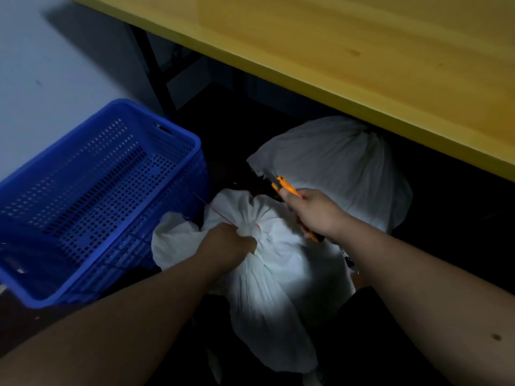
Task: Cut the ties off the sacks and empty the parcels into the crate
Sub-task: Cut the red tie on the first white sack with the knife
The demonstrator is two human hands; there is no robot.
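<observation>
left hand (227, 242) gripping tied neck of near white sack (267, 263) at frame centre, right hand (315, 210) clutching orange cutter (287, 188), blue crate (92, 201) touching sack's left edge, yellow table (362, 65) edge overhanging far sack (340, 168) upper right

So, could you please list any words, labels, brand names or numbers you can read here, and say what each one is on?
None can be read.
Near sack: plain white cloth; only red and green thread marks at the neck, no letters.
Far sack: blank.
Blue crate: no label visible.
Orange cutter: too blurred for any marking.
Yellow table: bare.
</observation>
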